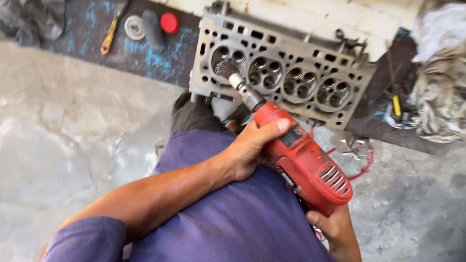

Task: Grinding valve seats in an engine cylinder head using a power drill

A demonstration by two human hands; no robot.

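A grey metal cylinder head [286, 67] stands tilted against a pale block wall, its several round chambers facing me. I hold a red electric drill [306, 161] with both hands. My left hand [250, 149] wraps the front of the drill body, near the chuck. My right hand [333, 228] grips the handle under the rear, mostly hidden by the drill. A wire brush [223, 69] on the drill's tip rests at the leftmost chamber.
A yellow-handled tool [110, 33], a metal disc [134, 27], a dark cylinder [154, 30] and a red cap [169, 23] lie on a dark mat at the top left. Rags [449, 94] pile at the right beside a yellow-handled screwdriver [396, 106]. Bare concrete floor [53, 132] spreads left.
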